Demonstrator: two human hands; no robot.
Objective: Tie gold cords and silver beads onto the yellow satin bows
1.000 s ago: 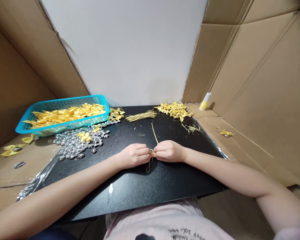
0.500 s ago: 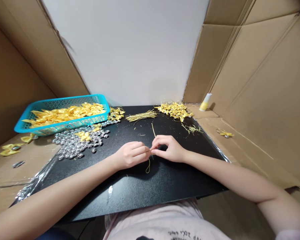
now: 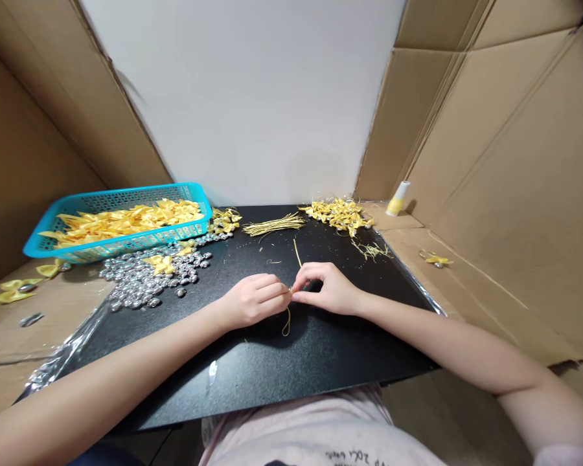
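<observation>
Over the middle of the black board, my left hand [image 3: 260, 300] and my right hand [image 3: 328, 289] meet with their fingertips pinched close together. Between them runs a thin gold cord [image 3: 297, 251]; one end sticks up beyond my right fingers. The cord's loop [image 3: 286, 323] hangs below my left fingertips. Both hands are closed on the cord where the fingers meet. Whatever else sits in the pinch is hidden by the fingers. A bundle of cut gold cords [image 3: 274, 224] lies just beyond my hands.
A blue basket [image 3: 34, 244] of yellow ribbon bows stands at the left, with silver beads [image 3: 148, 275] heaped before it. Bows with cords [image 3: 340, 215] are piled at the back right, near cord scraps [image 3: 372, 251]. A white-and-yellow cone [image 3: 397, 199] stands on the cardboard beyond.
Both hands keep nearly the same place and pinch; the fingertips shift only slightly. The whole view has drifted a little to the left.
</observation>
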